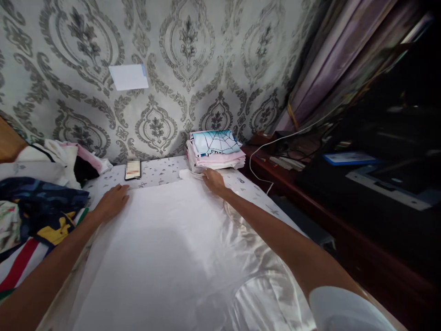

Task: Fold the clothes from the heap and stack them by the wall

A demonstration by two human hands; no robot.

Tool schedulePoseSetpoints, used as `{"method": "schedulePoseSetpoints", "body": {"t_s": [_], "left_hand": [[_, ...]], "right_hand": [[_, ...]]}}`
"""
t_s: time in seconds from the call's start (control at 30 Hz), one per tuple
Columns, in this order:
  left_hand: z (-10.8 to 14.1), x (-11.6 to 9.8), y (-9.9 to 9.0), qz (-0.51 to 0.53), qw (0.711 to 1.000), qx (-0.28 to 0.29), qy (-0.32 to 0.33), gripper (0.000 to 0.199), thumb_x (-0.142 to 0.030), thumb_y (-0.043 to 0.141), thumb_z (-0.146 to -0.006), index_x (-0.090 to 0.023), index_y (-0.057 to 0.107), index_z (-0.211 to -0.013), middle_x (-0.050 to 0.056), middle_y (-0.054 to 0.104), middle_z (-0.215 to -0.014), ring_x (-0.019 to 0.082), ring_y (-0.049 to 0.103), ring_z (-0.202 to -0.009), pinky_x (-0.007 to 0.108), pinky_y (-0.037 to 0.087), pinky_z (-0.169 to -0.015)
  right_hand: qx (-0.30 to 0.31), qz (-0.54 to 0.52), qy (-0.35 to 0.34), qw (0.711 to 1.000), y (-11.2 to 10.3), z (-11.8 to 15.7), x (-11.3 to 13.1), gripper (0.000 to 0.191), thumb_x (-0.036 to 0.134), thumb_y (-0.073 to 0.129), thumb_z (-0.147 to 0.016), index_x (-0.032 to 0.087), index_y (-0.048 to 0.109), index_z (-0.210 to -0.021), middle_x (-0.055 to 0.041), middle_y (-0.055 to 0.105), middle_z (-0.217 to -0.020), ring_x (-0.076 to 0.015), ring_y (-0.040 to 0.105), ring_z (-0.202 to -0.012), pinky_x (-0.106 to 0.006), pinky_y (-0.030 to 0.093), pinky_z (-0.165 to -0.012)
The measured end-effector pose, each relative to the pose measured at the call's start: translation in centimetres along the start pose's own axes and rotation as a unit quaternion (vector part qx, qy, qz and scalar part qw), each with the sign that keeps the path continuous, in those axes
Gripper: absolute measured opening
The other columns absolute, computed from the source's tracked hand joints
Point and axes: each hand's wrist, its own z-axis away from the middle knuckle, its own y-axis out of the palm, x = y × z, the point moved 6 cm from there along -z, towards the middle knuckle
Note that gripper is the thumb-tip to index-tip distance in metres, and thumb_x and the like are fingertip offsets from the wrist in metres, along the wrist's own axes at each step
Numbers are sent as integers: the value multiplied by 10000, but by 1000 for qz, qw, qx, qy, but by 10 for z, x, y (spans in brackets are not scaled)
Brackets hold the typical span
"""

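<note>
Stretching lengthwise toward the patterned wall (pixel 155 27) (far edge crosswise), white cloth (pixel 155 248)

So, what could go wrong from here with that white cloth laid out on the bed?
The right hand is at the cloth's bunched far corner, close to the folded stack, so a careless move might nudge the stack askew.

The phone lies just past the cloth's far edge near the left hand; a sweep of cloth could cover or push it.

The white cloth has rumpled, shiny fabric along its right side, which might get dragged along.
</note>
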Motion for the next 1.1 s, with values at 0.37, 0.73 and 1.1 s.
{"method": "schedulePoseSetpoints", "body": {"t_s": [0.37, 0.73, 1.1], "left_hand": [[15, 6, -34, 35, 997, -53, 48, 297, -375, 342, -861, -211, 590, -847, 104, 627, -935, 264, 629, -891, 369, 478, -784], [103, -7, -7, -5, 987, -112, 114, 361, -319, 323, -905, -244, 674, -942, 107, 730, -1060, 333, 663, -1026, 509, 508, -921], [112, -3, 3, -21, 989, -99, 105, 472, -340, 271, -947, -240, 729, -1001, 106, 744, -1124, 301, 687, -1056, 457, 536, -944]], "right_hand": [[-30, -295, 48, 954, -58, 4, -6, 125, 238, 587, -920, 185, 528, -823, 1, 632, -720, -174, 749, -712, -252, 608, -613], [67, -318, 6, 946, -68, 147, -34, 172, 340, 679, -767, 188, 691, -847, -9, 717, -744, -170, 693, -718, -280, 556, -691], [119, -251, 5, 961, -70, 178, -25, 164, 262, 584, -763, 195, 703, -855, -22, 736, -830, -186, 689, -789, -276, 538, -711]]}}
